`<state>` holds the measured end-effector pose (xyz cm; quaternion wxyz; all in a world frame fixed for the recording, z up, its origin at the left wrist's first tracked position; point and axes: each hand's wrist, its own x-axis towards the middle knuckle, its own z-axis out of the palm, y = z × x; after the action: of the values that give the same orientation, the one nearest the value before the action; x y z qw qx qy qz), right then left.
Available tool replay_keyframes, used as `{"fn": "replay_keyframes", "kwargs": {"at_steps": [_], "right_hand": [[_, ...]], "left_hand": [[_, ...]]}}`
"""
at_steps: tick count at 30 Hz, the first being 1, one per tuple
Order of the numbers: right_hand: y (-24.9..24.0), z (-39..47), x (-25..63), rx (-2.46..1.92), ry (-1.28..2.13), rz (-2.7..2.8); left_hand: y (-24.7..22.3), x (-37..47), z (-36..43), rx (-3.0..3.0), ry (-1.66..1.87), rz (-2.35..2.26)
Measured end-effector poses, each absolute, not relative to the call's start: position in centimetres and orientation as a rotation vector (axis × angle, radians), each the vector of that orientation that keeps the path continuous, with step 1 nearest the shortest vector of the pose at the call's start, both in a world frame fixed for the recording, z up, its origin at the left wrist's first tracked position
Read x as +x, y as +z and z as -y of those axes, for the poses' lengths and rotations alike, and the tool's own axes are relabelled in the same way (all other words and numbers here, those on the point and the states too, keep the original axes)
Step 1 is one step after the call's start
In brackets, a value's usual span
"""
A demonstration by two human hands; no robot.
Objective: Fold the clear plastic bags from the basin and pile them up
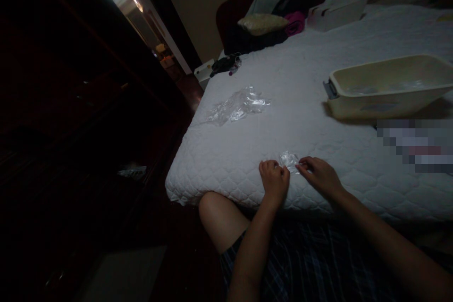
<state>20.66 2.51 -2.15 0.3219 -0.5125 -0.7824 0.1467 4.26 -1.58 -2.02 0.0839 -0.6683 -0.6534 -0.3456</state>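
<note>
A small crinkled piece of clear plastic film (288,160) lies at the near edge of the bed, between my two hands. My left hand (274,180) is closed at its left side, with the fingers curled down over the film's edge. On the other side, my right hand (321,175) pinches the film's right edge between thumb and fingers. Whether the film is a bag or a loose sheet cannot be made out. Farther off on the bed, a larger heap of crumpled clear plastic (240,105) lies spread out.
A cream plastic bin (382,106) with a grey latch stands on the white quilted bed (300,71) at right, clear plastic inside. Near the headboard are a yellowish pillow (264,23), a magenta roll (294,23) and a white box (336,13). Dark furniture fills the left.
</note>
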Motion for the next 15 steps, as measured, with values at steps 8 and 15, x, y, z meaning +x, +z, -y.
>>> {"fn": "replay_keyframes", "kwargs": {"at_steps": [8, 15], "right_hand": [[-2.23, -2.62, 20.58, -1.228, 0.239, 2.154], [-2.36, -2.7, 20.57, -1.147, 0.152, 2.258]], "left_hand": [[-1.9, 4.44, 1.67, -1.994, -0.96, 2.021], [-1.63, 4.59, 1.72, -1.995, -0.875, 2.028]]}}
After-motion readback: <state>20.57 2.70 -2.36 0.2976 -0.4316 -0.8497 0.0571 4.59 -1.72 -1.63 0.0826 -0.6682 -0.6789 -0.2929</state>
